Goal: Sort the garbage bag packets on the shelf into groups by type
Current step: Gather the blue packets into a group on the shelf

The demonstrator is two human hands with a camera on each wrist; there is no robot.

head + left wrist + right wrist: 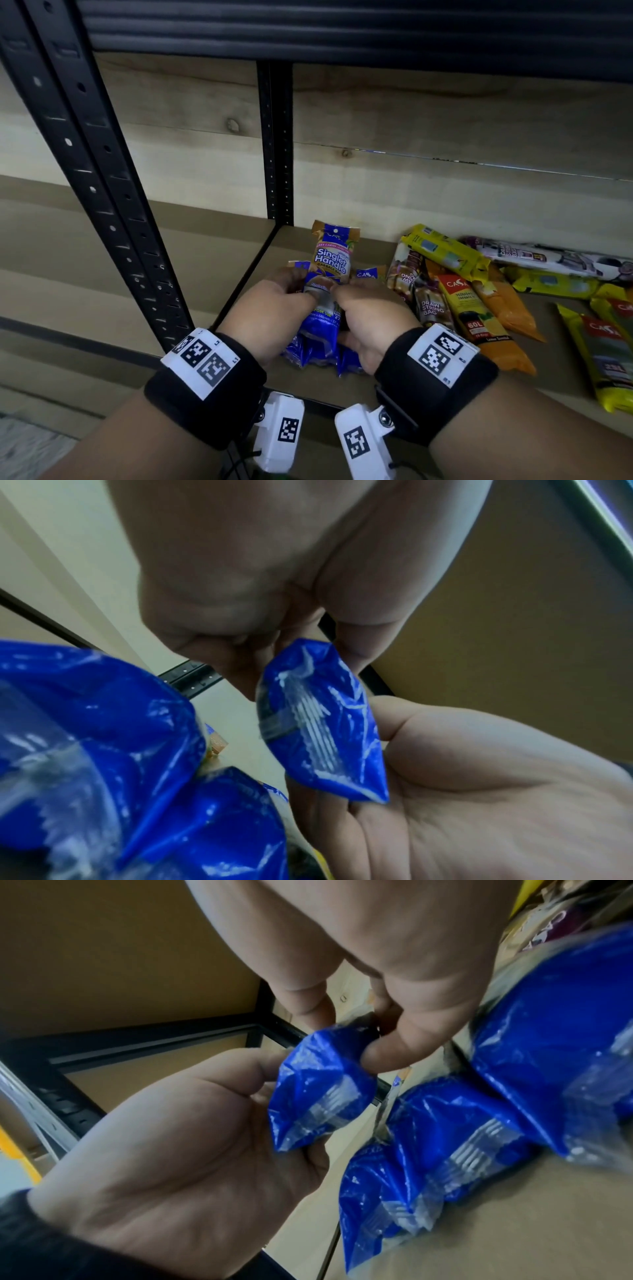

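Both hands grip one blue packet (330, 270) from either side: left hand (274, 315) curled round its left edge, right hand (371, 317) round its right edge, thumbs meeting on the front. Packet stands tilted up off the wooden shelf board (534, 383), top end pointing to the back wall, near the shelf's left corner beside the black upright post (275, 144).

Packet look: glossy blue plastic, tan top flap with a small hang hole, a cream label panel reading "Singlet Handle Garbage Bag", a pink band above that. Lower end is crinkled blue film with a clear ribbed seal strip, seen close in both wrist views (322, 723) (318, 1093).

More blue packets (318, 356) of the same kind lie flat under and beside the held one, touching it; the right wrist view shows two of them side by side on the board (445, 1139).

Well to the right on the same board, a loose overlapping heap: a yellow packet (445, 250), an orange packet (507, 301), a brown packet marked "Draw String Bag" (431, 305), a white-and-purple packet (548, 257) along the back, and yellow-edged packets (603, 356) at the far right.
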